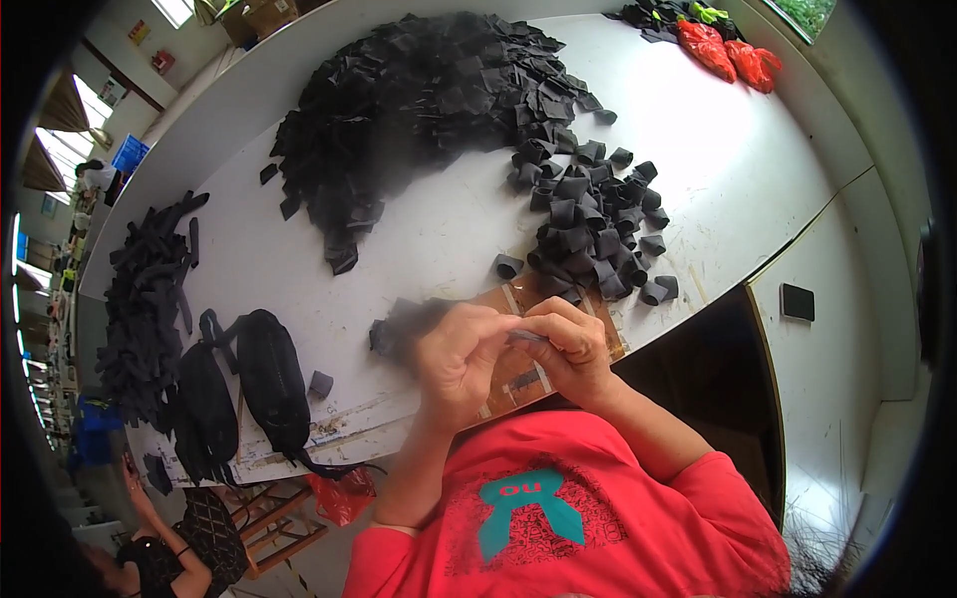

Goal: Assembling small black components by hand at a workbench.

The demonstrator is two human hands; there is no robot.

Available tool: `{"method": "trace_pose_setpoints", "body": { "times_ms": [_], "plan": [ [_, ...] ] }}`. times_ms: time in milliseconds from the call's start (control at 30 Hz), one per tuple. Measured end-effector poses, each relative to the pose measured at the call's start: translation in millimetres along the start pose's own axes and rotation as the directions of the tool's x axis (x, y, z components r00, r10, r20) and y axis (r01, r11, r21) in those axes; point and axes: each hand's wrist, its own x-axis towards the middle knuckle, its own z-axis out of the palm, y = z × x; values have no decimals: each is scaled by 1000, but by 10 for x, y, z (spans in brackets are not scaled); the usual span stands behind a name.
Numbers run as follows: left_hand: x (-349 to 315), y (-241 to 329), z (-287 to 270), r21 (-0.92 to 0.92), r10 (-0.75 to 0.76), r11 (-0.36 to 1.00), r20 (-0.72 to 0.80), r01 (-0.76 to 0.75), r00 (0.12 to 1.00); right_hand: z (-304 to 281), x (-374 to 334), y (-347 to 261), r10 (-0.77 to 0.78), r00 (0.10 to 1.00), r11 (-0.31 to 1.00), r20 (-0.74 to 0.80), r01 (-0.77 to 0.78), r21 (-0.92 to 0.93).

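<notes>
Both my hands meet over a brown board (513,391) at the near edge of the white table. My left hand (459,354) is closed, thumb and fingers pinched at the fingertips. My right hand (570,349) is closed too, pinching a small dark grey fabric piece (528,337) that lies between the hands, mostly hidden by fingers. Beside my left hand sit a few blurred dark fabric pieces (399,324). Just beyond my right hand lies a heap of black fabric loops (593,224), curled into short tubes.
A wide pile of flat black fabric pieces (429,90) covers the far table. Dark strips (140,309) and two black pouches (271,379) lie at left. A phone (797,302) rests at right, red plastic bags (708,50) far right. Another person (164,548) sits lower left.
</notes>
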Motion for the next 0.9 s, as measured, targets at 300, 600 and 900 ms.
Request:
{"method": "trace_pose_setpoints", "body": {
  "times_ms": [300,600,900],
  "plan": [
    [18,-64,14,134,183,974,23,-185,983,22,-22,142,5,999,994,35,-9,112],
    [16,-50,63,3,52,999,-68,-52,996,22,-4,83,-52,999,998,12,52,-20],
    [-174,-115,139,-699,-288,708,-152,103,946,-78,113,-236,-10,1000,1000,-4,10,-14]
  ]
}}
